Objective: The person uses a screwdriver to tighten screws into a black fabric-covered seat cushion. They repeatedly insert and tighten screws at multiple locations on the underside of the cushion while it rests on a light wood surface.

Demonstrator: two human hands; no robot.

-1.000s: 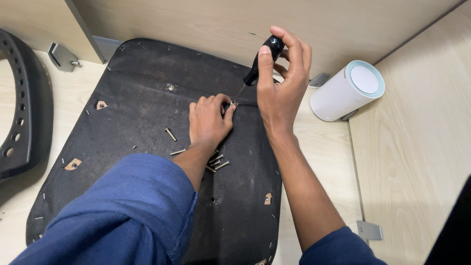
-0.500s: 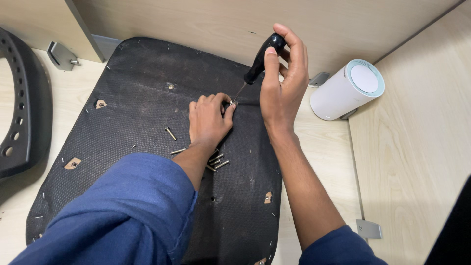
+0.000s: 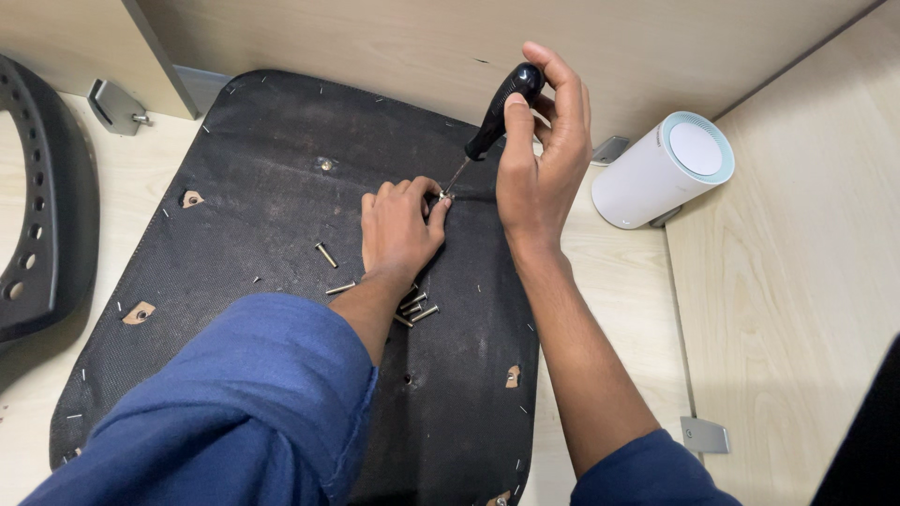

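A black fabric-covered seat panel (image 3: 253, 206) lies flat on a light wooden surface. My left hand (image 3: 398, 225) rests on the panel, its fingertips pinching a small screw (image 3: 441, 196). My right hand (image 3: 544, 150) grips a black-handled screwdriver (image 3: 495, 117), tilted, with its tip on that screw. Several loose screws (image 3: 412, 305) lie on the panel near my left wrist. Another screw (image 3: 325, 254) lies left of the hand.
A white cylinder with a teal rim (image 3: 661, 173) lies to the right, near a wooden side wall (image 3: 797, 281). A black perforated plastic part (image 3: 37, 215) sits at the left edge. Metal brackets (image 3: 114, 103) (image 3: 703, 436) are fixed to the wooden surfaces.
My right hand has shifted its fingers around the screwdriver handle, as in turning it. My left hand stays on the screw.
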